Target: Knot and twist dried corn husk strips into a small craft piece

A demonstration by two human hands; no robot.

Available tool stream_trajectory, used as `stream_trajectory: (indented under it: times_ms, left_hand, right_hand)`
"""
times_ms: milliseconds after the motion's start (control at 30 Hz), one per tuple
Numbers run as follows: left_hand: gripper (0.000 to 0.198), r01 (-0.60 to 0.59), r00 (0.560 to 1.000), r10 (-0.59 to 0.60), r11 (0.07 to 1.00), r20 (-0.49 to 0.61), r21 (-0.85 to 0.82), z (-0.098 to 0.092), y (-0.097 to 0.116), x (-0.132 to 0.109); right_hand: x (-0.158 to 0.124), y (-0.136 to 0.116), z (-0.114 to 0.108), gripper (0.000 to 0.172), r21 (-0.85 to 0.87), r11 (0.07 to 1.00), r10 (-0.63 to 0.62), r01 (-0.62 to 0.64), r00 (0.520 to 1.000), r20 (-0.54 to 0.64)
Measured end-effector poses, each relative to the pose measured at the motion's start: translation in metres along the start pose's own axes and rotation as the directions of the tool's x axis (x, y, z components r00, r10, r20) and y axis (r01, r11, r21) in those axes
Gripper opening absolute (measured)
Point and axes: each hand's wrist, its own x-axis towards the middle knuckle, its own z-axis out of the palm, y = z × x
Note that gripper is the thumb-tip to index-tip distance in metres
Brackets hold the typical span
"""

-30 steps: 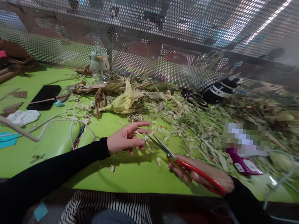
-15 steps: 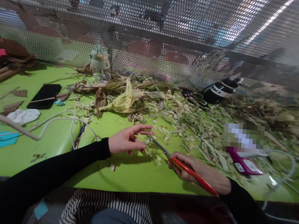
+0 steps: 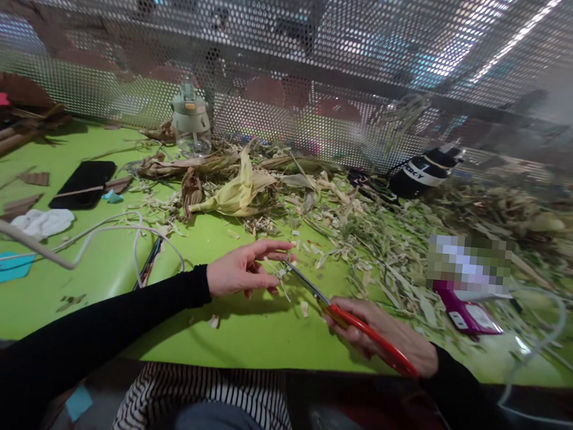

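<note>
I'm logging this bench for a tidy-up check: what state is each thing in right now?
scissors, blades closed
right hand, clamped on the scissors' red handles
left hand, fingers loosely extended by the blade tips, grip unclear
phone, lying flat, dark
clear bottle, upright, lid on
black bottle, lying on its side

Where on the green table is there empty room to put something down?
The green table is bare along its near edge, between the left hand and the right hand holding the scissors. Another mostly bare patch lies between the white cable and that edge, left of the black sleeve. Husk scraps crowd the middle and right.
</note>
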Motion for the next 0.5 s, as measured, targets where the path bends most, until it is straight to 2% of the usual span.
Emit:
stream_trajectory:
  times_ms: [200, 367, 500]
  left_hand:
    - [0.065, 0.017, 1.000, -0.017, 0.999, 0.025, 0.030, -0.001, -0.001, 0.001]
    - [0.064, 0.017, 1.000, -0.018, 0.999, 0.025, 0.034, -0.001, 0.001, 0.001]
    - [0.066, 0.016, 1.000, -0.017, 1.000, 0.027, 0.021, -0.001, 0.001, 0.000]
  right_hand:
    - [0.000, 0.001, 0.001, 0.053, 0.000, 1.000, -0.028, 0.028, 0.999, 0.023]
    - [0.001, 0.006, 0.004, 0.056, 0.032, 0.999, 0.033, -0.032, 0.999, -0.034]
    - [0.001, 0.009, 0.004, 0.057, 0.005, 1.000, 0.017, -0.017, 0.999, -0.036]
